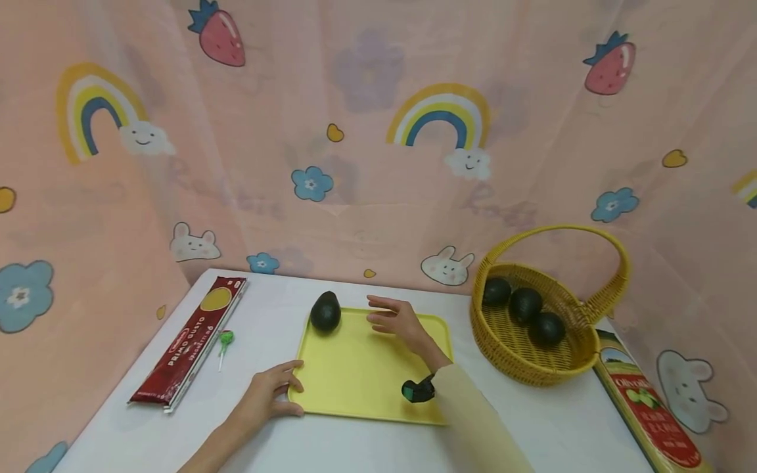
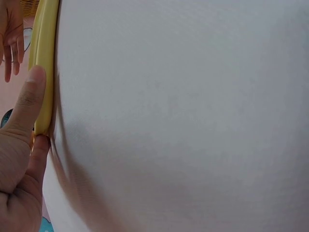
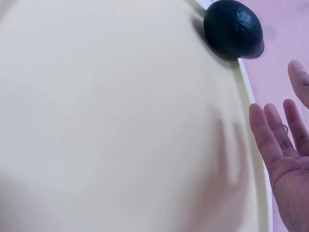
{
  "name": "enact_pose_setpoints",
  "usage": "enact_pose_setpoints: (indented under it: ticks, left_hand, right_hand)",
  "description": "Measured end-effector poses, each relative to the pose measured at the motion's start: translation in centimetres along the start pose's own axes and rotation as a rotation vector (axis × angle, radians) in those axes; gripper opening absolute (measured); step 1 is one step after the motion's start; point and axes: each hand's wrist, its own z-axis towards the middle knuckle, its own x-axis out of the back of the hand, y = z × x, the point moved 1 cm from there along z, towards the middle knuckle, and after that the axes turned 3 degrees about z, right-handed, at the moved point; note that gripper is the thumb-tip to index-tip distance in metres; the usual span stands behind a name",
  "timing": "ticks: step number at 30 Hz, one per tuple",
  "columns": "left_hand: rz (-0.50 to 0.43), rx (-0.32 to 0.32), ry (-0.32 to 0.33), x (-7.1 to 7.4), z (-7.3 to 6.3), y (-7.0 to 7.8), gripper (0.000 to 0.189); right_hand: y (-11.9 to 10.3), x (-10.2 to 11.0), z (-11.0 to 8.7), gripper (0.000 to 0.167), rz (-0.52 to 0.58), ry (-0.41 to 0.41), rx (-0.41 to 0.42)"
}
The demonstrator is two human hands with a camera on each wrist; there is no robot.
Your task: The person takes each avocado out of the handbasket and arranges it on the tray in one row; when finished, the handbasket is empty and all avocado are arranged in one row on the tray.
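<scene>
A yellow tray [image 1: 361, 368] lies on the white table. My left hand [image 1: 269, 394] grips its near left corner, with the thumb on the front rim and the fingers along the left side. In the left wrist view the thumb [image 2: 30, 94] presses on the tray's rim [image 2: 46, 53]. One dark avocado [image 1: 326, 313] sits at the far left corner of the tray. To the right of it, my right hand [image 1: 405, 325] hovers over the tray's back part, fingers apart and holding nothing. The right wrist view shows the avocado [image 3: 233, 30] beyond the spread fingers.
On the right stands a yellow wicker basket [image 1: 514, 361] with a tall handle and three avocados [image 1: 525, 305] inside. Beside it lies an olive oil package [image 1: 644, 401]. A red spaghetti pack [image 1: 189, 345] and a green lollipop [image 1: 225, 338] lie on the left. A patterned pink cloth [image 1: 367, 223] hangs behind.
</scene>
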Motion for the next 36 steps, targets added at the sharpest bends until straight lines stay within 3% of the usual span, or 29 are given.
enact_pose_setpoints:
  ticks: [9, 16, 25, 32, 36]
  left_hand:
    - [0.002, -0.03, 0.022, -0.2, -0.1, 0.0, 0.032]
    - [-0.009, -0.007, 0.009, -0.2, -0.2, -0.2, 0.031]
    - [-0.014, 0.023, -0.001, -0.2, -0.1, -0.3, 0.031]
    - [-0.022, 0.045, -0.016, -0.2, 0.0, -0.2, 0.031]
    - [-0.019, 0.034, -0.012, -0.2, -0.1, -0.2, 0.031]
  right_hand:
    - [-0.4, 3.1, -2.7, 0.052, -0.025, 0.005, 0.037]
    - [-1.0, 5.6, -5.0, 0.054, -0.004, 0.028, 0.022]
    - [-3.4, 10.5, -8.6, 0.056, -0.066, 0.036, -0.008]
    - [-5.4, 13.7, -12.0, 0.056, -0.185, 0.141, -0.043]
    - [-6.1, 15.7, -13.8, 0.056, -0.189, 0.205, -0.029]
